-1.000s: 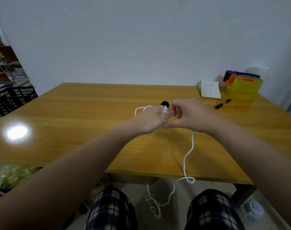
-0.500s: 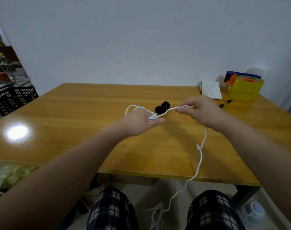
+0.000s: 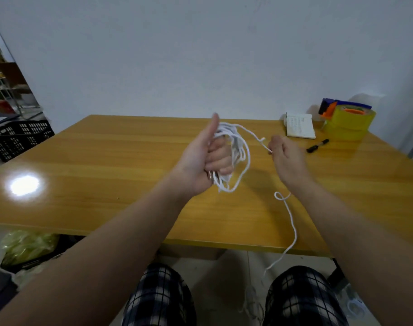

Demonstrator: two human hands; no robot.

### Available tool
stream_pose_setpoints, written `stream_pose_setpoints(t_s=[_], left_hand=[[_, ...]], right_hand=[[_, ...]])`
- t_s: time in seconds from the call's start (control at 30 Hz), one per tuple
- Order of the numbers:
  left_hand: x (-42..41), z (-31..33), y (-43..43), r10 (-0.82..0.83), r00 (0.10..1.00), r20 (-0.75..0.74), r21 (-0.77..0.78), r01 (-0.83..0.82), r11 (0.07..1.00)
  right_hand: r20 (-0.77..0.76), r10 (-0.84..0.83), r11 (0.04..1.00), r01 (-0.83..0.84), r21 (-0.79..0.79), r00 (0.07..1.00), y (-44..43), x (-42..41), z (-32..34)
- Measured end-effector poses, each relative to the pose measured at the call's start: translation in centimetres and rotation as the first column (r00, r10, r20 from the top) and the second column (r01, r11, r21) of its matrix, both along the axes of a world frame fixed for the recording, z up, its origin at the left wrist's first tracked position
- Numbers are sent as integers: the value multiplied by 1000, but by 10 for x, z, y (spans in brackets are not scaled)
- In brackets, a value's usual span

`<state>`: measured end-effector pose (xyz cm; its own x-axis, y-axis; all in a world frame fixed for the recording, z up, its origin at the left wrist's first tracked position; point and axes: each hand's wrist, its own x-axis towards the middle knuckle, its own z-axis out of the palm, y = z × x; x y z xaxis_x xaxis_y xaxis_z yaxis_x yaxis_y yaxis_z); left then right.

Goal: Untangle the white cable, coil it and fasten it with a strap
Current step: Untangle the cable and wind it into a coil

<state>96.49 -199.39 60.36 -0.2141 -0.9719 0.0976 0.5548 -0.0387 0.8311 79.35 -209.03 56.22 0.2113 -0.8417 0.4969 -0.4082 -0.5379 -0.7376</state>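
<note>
My left hand point(image 3: 206, 158) is raised above the wooden table point(image 3: 106, 161), thumb up, fingers closed around several loops of the white cable point(image 3: 239, 151). The loops hang down past the palm. A strand runs right from the coil to my right hand point(image 3: 286, 158), which pinches it between the fingertips. From there the cable drops with a small loop point(image 3: 279, 196), goes over the table's front edge and ends in a tangle between my knees. No strap is visible; the black object seen earlier is hidden behind my left hand.
At the table's far right lie a small notebook point(image 3: 299, 125), a black marker point(image 3: 317, 145) and a yellow tape roll with a dispenser point(image 3: 348, 121). A black crate point(image 3: 17, 137) stands left of the table. A green bag point(image 3: 26, 245) lies on the floor below.
My left hand rose and turned thumb up, now holding several loops instead of one strand. My right hand moved down and right along the cable. More cable came up from the floor.
</note>
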Motion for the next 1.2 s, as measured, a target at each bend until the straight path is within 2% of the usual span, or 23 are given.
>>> stream_pose_setpoints(t_s=[0.07, 0.13, 0.23, 0.3, 0.37, 0.43, 0.53, 0.67, 0.73, 0.83, 0.87, 0.93, 1.0, 1.07, 1.13, 1.2], left_hand=[[10, 3, -10, 139, 984, -111, 31, -137, 990], [20, 2, -15, 281, 953, -112, 68, -275, 959], [23, -3, -16, 501, 866, -6, 122, -496, 860], [18, -5, -15, 594, 804, 40, 134, -593, 794], [9, -6, -16, 573, 818, 55, 126, -575, 809], [0, -7, -16, 473, 881, 20, 135, -471, 872], [-3, -1, -15, 361, 931, -45, 126, -353, 927], [12, 12, -16, 374, 922, -98, 75, -368, 927], [16, 14, -17, 362, 931, -40, 59, -359, 931], [16, 14, -17, 308, 951, 25, 60, -309, 949], [14, 14, -16, 272, 962, 30, 66, -273, 960], [7, 14, -14, 194, 981, 11, 82, -194, 978], [-1, 14, -14, 158, 987, 13, 76, -159, 984], [-10, 17, -18, 176, 984, 13, 66, -176, 982], [-11, 17, -27, 259, 966, -10, 67, -258, 964], [-9, 17, -38, 389, 921, 10, 58, -388, 920]], right_hand=[[-118, 75, 986, -91, -139, 990, 11, 1, -11], [-194, 88, 966, -131, -223, 977, 16, 3, -17], [-68, 14, 951, -35, -308, 998, 11, 3, -12], [36, -44, 975, 51, -218, 998, 6, -1, -9], [36, -140, 988, 142, -59, 989, -1, -1, -9], [-30, -211, 975, 212, 58, 977, -6, 5, -9], [-41, -161, 974, 166, 152, 986, -9, 7, -5], [31, 143, 980, -146, 135, 989, -3, -5, -5], [34, 167, 984, -169, 55, 985, -3, -7, -7], [-13, 89, 996, -89, 6, 996, -7, -3, -12], [-57, 36, 999, -35, 25, 998, -10, -1, -13], [-242, -85, 992, 105, 73, 967, -12, 1, -13], [-463, -124, 978, 186, 90, 878, -9, 6, -12], [-600, -37, 990, 112, 88, 799, -4, 15, -10], [-635, 119, 990, -41, 135, 763, 6, 25, -7], [-649, 209, 977, -176, 117, 732, 16, 31, -3]])
